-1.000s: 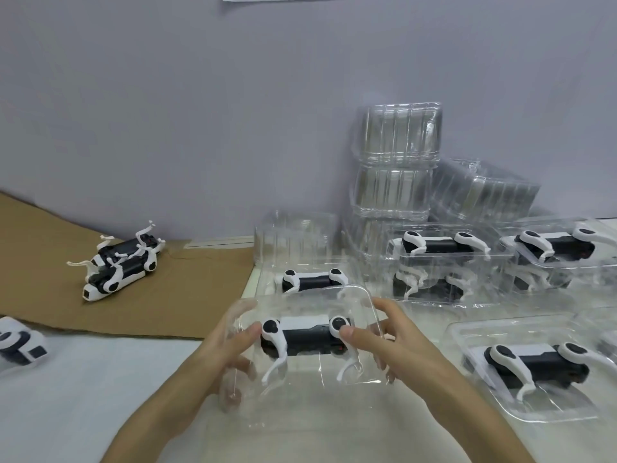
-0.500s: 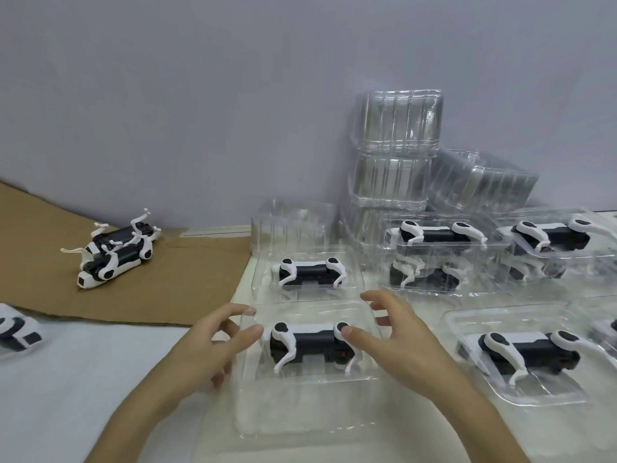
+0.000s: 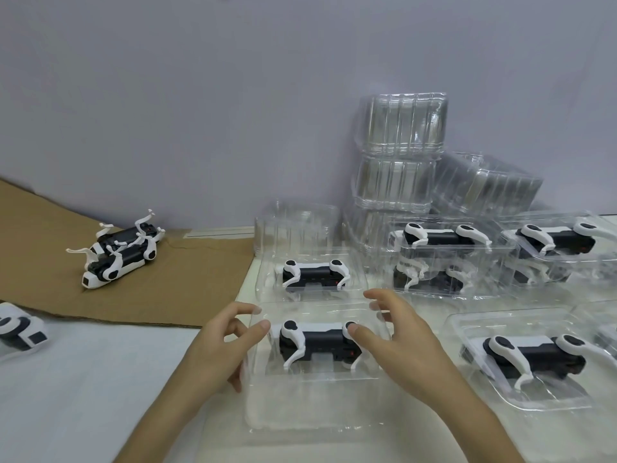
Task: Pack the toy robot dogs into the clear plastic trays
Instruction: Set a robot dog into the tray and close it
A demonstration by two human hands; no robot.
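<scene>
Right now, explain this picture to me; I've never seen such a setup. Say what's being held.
No machine here: a person wears a camera on the head, so you look down at their two hands. The left hand sits at the edge of a clear tray; the right hand has its thumb on the toy robot dog inside. Neither plainly grips anything. Around them on the white table: more packed trays, a stack of empty trays, and loose dogs on brown cardboard.
</scene>
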